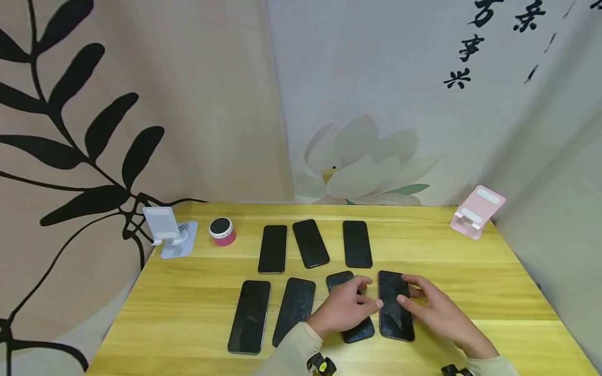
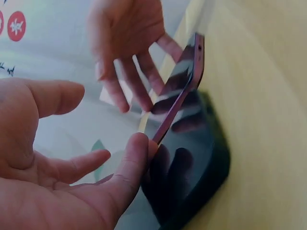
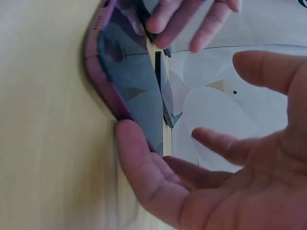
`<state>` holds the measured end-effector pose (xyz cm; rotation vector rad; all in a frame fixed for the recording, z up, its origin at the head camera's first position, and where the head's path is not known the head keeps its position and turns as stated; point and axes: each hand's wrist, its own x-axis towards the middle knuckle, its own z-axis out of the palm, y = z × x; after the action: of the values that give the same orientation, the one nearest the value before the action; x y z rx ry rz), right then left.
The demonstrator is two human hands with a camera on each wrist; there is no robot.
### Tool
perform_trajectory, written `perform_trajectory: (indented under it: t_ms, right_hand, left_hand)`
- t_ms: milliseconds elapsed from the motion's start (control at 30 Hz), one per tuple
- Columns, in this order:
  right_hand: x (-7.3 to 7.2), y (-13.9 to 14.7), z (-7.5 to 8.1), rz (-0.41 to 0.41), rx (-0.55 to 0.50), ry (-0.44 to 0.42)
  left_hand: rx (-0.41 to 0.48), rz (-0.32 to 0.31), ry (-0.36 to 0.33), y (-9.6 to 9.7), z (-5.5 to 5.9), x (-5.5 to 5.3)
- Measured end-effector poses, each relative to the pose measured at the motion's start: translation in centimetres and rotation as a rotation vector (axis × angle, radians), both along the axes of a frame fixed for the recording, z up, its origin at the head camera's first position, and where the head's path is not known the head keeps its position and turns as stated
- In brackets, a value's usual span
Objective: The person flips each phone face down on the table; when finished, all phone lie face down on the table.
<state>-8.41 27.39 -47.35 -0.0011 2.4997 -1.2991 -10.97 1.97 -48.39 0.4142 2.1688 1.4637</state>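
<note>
A black-screened smartphone (image 1: pixel 394 300) with a reddish-pink edge lies face up at the right end of the front row, between the two hands. My left hand (image 1: pixel 342 308) reaches over a neighbouring dark phone (image 1: pixel 359 331), partly covering it. Its thumb tip is right at the pink-edged phone's left side, other fingers spread loosely. On the opposite side, my right hand (image 1: pixel 435 310) has thumb and fingertips along the right edge. In the right wrist view, one fingertip meets the phone's pink rim (image 3: pixel 96 62); the remaining fingers are apart from it.
Two more phones, one black (image 1: pixel 249 317) and one dark (image 1: pixel 294 305), lie left in the front row. Behind is a row of three phones (image 1: pixel 357 244). A pink-and-white jar (image 1: pixel 223 236) and white stand (image 1: pixel 164 224) occupy the back left, a pink stand (image 1: pixel 479 209) the back right.
</note>
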Motion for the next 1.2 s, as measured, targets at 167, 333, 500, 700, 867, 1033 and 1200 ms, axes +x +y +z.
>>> perform_trajectory:
  t_ms: [167, 333, 500, 700, 867, 1033, 1200]
  right_hand:
    - [-0.6, -0.4, 0.1, -0.052, -0.127, -0.058]
    - [-1.0, -0.7, 0.3, -0.067, -0.083, -0.035]
    - [-1.0, -0.6, 0.0, -0.090, -0.079, -0.030]
    - [-0.8, -0.7, -0.6, -0.099, -0.115, 0.006]
    - [-0.8, -0.8, -0.8, -0.088, -0.040, 0.063]
    - [-0.7, -1.3, -0.7, -0.049, 0.065, 0.131]
    - [-0.6, -2.5, -0.5, -0.031, 0.059, 0.148]
  left_hand:
    - [0.019, 0.044, -0.093, 1.2, 0.2, 0.5]
    - [0.077, 0.094, -0.147, 1.9, 0.4, 0.5]
    - [0.152, 0.152, -0.185, 2.4, 0.3, 0.5]
    - [0.312, 0.240, -0.277, 2.7, -0.1, 0.8]
    - [0.377, 0.267, -0.296, 2.8, -0.3, 0.8]
    - [0.447, 0.281, -0.321, 2.8, -0.6, 0.6]
    - [0.477, 0.250, -0.343, 2.9, -1.0, 0.5]
